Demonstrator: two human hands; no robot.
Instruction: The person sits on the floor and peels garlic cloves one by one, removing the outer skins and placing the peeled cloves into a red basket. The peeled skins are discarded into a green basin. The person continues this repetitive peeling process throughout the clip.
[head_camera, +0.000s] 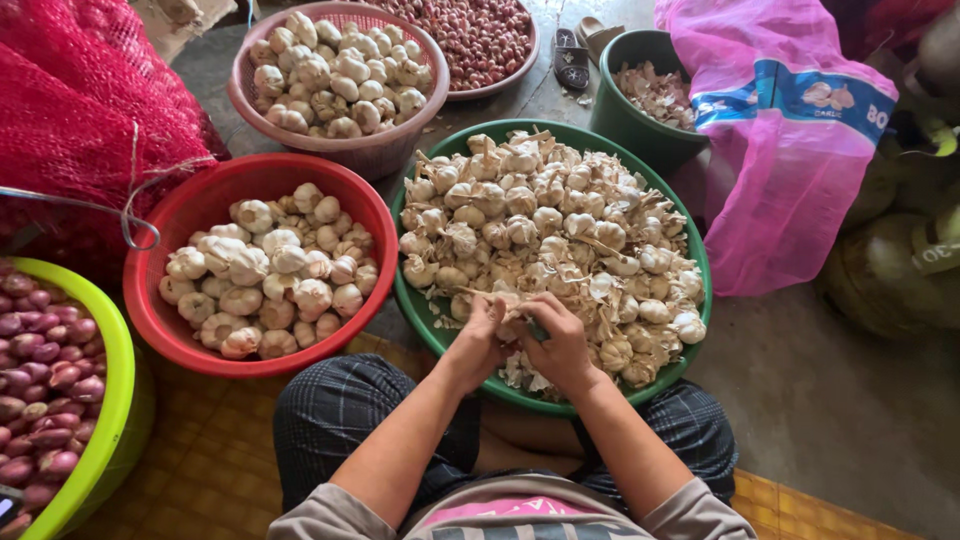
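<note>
Both hands meet at the near rim of the wide green plastic basin (700, 300) — the left hand (480, 335) and right hand (560, 340) closed together around one pale papery garlic bulb (513, 322), pressed between them. Untrimmed bulbs lie heaped straight ahead; the round red plastic basin (150, 310) of cleaned garlic sits to the left, nearer the left hand.

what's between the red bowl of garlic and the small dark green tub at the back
In the head view, the big green basin heaped with untrimmed garlic lies between the red bowl and the small dark green tub.
</note>
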